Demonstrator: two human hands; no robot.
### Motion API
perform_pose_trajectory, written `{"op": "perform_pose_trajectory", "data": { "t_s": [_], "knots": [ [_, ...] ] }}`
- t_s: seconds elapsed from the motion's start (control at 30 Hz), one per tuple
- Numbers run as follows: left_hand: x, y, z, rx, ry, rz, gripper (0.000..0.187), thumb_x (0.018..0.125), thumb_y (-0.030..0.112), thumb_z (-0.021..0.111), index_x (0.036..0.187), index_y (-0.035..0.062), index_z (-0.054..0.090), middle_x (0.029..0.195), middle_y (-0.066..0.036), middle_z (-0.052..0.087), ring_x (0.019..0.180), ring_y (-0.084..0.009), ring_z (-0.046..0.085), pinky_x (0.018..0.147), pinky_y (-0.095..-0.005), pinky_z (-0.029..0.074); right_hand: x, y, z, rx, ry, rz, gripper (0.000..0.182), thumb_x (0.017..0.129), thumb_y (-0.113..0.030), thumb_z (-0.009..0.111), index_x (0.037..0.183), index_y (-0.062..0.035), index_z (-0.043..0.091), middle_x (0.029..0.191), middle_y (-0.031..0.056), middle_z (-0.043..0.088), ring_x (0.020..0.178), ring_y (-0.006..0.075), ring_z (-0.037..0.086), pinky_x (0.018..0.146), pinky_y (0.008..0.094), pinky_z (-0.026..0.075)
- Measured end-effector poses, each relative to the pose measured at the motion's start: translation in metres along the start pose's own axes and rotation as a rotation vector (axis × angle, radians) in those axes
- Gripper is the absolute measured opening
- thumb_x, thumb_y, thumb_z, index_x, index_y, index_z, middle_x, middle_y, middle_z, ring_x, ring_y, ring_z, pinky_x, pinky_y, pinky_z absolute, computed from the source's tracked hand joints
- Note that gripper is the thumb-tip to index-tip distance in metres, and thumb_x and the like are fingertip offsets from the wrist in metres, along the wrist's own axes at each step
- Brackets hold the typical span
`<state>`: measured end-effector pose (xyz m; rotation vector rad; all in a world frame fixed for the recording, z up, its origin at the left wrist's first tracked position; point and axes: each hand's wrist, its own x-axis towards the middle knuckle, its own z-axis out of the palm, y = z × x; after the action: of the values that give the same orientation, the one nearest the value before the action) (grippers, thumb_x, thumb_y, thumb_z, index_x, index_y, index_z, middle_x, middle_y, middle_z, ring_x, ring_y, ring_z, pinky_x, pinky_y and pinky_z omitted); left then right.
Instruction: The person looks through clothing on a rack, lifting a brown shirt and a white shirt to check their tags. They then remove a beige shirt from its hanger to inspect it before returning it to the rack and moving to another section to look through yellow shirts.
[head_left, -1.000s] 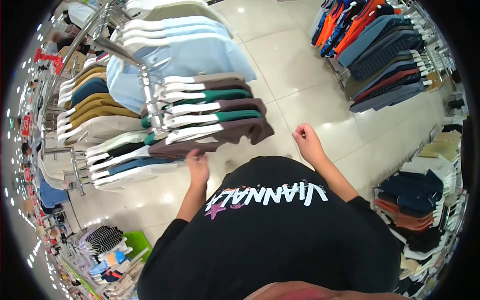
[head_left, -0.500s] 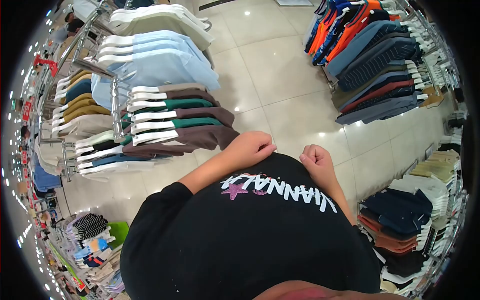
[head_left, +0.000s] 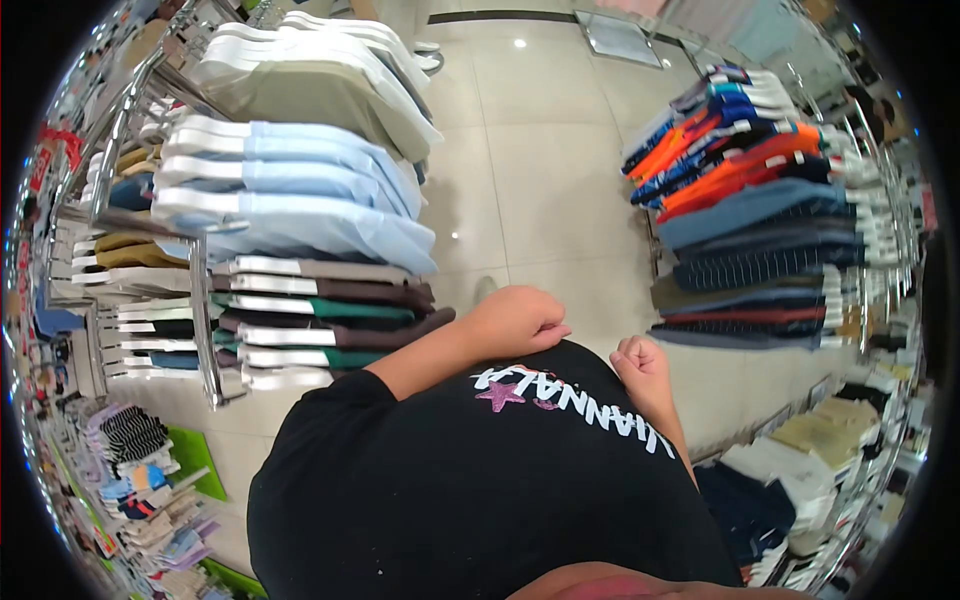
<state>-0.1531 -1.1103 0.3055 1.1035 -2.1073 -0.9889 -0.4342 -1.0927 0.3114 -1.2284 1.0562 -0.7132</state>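
Black T-shirt [head_left: 480,480] with white lettering and a pink star covers the person's torso and fills the lower centre of the head view. Left hand [head_left: 515,320] rests at the top edge of the T-shirt, fingers curled inward with the tips touching the fabric; whether the grip pinches the cloth cannot be told from this angle. Right hand [head_left: 642,362] is balled into a closed fist just beside the lettering, at the shirt's right edge; nothing shows inside the fist.

Beyond the left forearm stands a metal clothing rack [head_left: 205,330] carrying hung brown and green shirts [head_left: 330,310], near the left hand but apart from it. Higher on the same rack hang light blue shirts [head_left: 300,190], then olive and white shirts [head_left: 320,80]. Folded striped garments [head_left: 130,435] lie low at the left edge.

Tiled floor [head_left: 540,170] runs between the displays. To the right, well apart from both hands, a second rack [head_left: 760,220] holds orange, blue, navy and grey tops. Stacked folded clothes [head_left: 810,440] sit at the lower right.
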Motion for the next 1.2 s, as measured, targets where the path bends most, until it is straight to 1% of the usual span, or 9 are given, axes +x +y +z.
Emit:
{"op": "perform_pose_trajectory", "data": {
  "t_s": [0.17, 0.33, 0.43, 0.5, 0.67, 0.87, 1.03, 1.1, 1.2],
  "knots": [
    [0.025, -0.048, -0.067, 0.0, 0.13, -0.11, 0.037, 0.093, 0.025, 0.067, 0.068, 0.0028, 0.051, 0.068, -0.015, 0.053, 0.067, -0.0361, 0.054, 0.062, -0.0467, 0.042, 0.127, -0.05, 0.008, -0.246, -0.189, -0.079, 0.04, 0.094, 0.003, 0.065, 0.072, -0.0083, 0.034, 0.068, -0.0029, 0.04, 0.066, 0.0069, 0.035, 0.058, 0.0261, 0.035],
    [0.039, -0.072, -0.11, -0.016, 0.266, -0.264, 0.035, 0.092, 0.026, 0.068, 0.07, 0.0037, 0.054, 0.068, -0.017, 0.054, 0.068, -0.0395, 0.055, 0.062, -0.049, 0.042, 0.217, -0.078, 0.031, -0.282, -0.338, -0.068, 0.041, 0.094, -0.001, 0.067, 0.07, -0.0091, 0.034, 0.068, -0.0033, 0.041, 0.066, 0.0069, 0.035, 0.059, 0.026, 0.037],
    [0.04, -0.084, -0.129, 0.027, 0.335, -0.314, 0.035, 0.092, 0.025, 0.068, 0.07, 0.0026, 0.054, 0.069, -0.017, 0.055, 0.068, -0.0395, 0.054, 0.061, -0.0484, 0.041, 0.263, -0.087, 0.038, -0.172, -0.432, -0.037, 0.04, 0.094, 0.003, 0.065, 0.071, -0.0101, 0.035, 0.07, -0.0036, 0.042, 0.065, 0.0066, 0.035, 0.058, 0.0254, 0.034],
    [0.042, -0.094, -0.139, 0.035, 0.383, -0.346, 0.035, 0.092, 0.025, 0.068, 0.07, 0.0021, 0.053, 0.069, -0.017, 0.055, 0.067, -0.0393, 0.054, 0.061, -0.0478, 0.041, 0.293, -0.091, 0.042, -0.281, -0.482, -0.025, 0.041, 0.094, -0.006, 0.068, 0.07, -0.0094, 0.035, 0.066, -0.0042, 0.038, 0.065, 0.0064, 0.033, 0.057, 0.027, 0.036],
    [0.07, -0.119, -0.152, 0.006, 0.493, -0.477, 0.035, 0.093, 0.022, 0.068, 0.069, 0.0016, 0.053, 0.069, -0.017, 0.055, 0.065, -0.0381, 0.053, 0.059, -0.046, 0.04, 0.375, -0.101, 0.046, -0.306, -0.649, -0.043, 0.041, 0.094, -0.008, 0.069, 0.07, -0.0094, 0.035, 0.066, -0.0045, 0.038, 0.065, 0.006, 0.033, 0.056, 0.027, 0.035],
    [0.152, -0.157, -0.184, -0.01, 0.587, -0.578, 0.035, 0.093, 0.02, 0.07, 0.069, 0.0021, 0.051, 0.066, -0.013, 0.053, 0.062, -0.031, 0.05, 0.059, -0.0418, 0.039, 0.485, -0.116, 0.01, -0.26, -0.724, -0.075, 0.041, 0.094, -0.007, 0.069, 0.07, -0.0096, 0.035, 0.066, -0.0046, 0.038, 0.064, 0.0061, 0.033, 0.056, 0.0267, 0.034],
    [0.257, -0.187, -0.223, -0.017, 0.591, -0.551, 0.035, 0.092, 0.019, 0.07, 0.069, 0.0025, 0.051, 0.066, -0.014, 0.053, 0.063, -0.0337, 0.052, 0.059, -0.0435, 0.04, 0.574, -0.161, -0.04, -0.166, -0.704, -0.013, 0.041, 0.094, -0.005, 0.067, 0.07, -0.0101, 0.034, 0.067, -0.0051, 0.04, 0.064, 0.0059, 0.033, 0.057, 0.0257, 0.034],
    [0.295, -0.204, -0.239, 0.11, 0.523, -0.512, 0.035, 0.092, 0.022, 0.07, 0.069, 0.0026, 0.052, 0.067, -0.015, 0.054, 0.066, -0.0357, 0.054, 0.06, -0.0454, 0.041, 0.607, -0.168, -0.059, -0.226, -0.729, -0.078, 0.04, 0.095, -0.002, 0.065, 0.07, -0.0104, 0.034, 0.068, -0.0055, 0.041, 0.065, 0.0055, 0.033, 0.057, 0.0252, 0.034],
    [0.346, -0.223, -0.254, 0.223, 0.521, -0.472, 0.035, 0.093, 0.028, 0.066, 0.071, 0.004, 0.057, 0.07, -0.013, 0.059, 0.071, -0.0363, 0.059, 0.064, -0.0483, 0.045, 0.655, -0.172, -0.082, -0.172, -0.746, -0.05, 0.04, 0.095, -0.001, 0.064, 0.071, -0.0106, 0.034, 0.067, -0.0055, 0.04, 0.065, 0.0054, 0.033, 0.057, 0.0255, 0.033]
  ]
}}
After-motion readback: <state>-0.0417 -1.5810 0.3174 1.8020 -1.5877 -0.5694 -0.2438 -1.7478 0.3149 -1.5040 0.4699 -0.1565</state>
